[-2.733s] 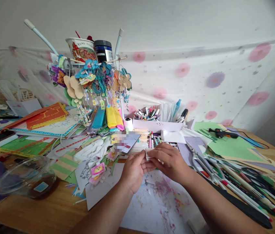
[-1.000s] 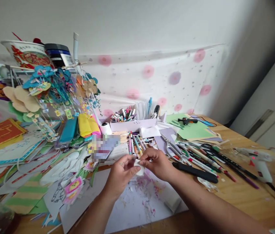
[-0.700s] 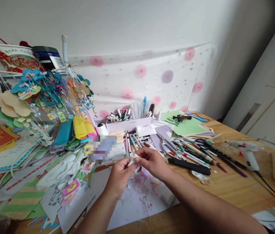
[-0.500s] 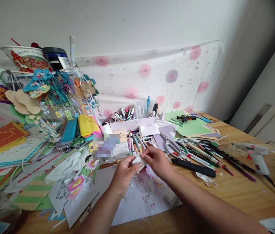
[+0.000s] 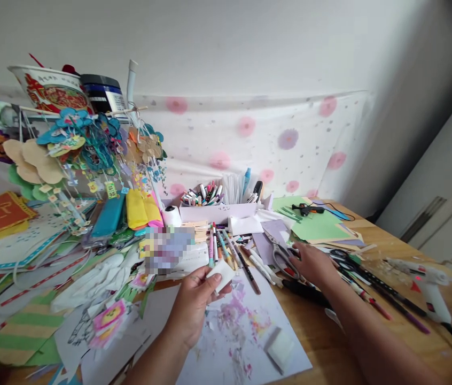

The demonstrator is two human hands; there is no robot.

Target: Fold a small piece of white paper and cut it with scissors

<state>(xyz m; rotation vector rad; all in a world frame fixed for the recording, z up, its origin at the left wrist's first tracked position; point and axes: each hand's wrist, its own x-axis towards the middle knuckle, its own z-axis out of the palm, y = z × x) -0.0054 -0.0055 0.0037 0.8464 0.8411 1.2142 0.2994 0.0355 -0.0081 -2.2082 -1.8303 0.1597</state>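
Observation:
My left hand (image 5: 202,289) pinches a small white square piece (image 5: 220,276) between thumb and fingers, above a stained white sheet of paper (image 5: 210,353). Whether the square is paper or foam I cannot tell. To the right, my right hand (image 5: 314,264) reaches over the table with its fingers apart at the handles of the silver scissors (image 5: 279,251). Contact with the handles is not clear. Lower on the sheet lies a white block-like pad (image 5: 280,348), near pink and purple smears.
Markers (image 5: 246,267) lie behind the sheet, before a white pen box (image 5: 218,213). At right are black scissors (image 5: 342,259) and a glue gun (image 5: 428,283) with its cord. Paper scraps and hanging flower ornaments (image 5: 90,139) crowd the left.
My right hand has let go of the white square and moved right to the scissors. My left hand keeps hold of the square, slightly lower and further left.

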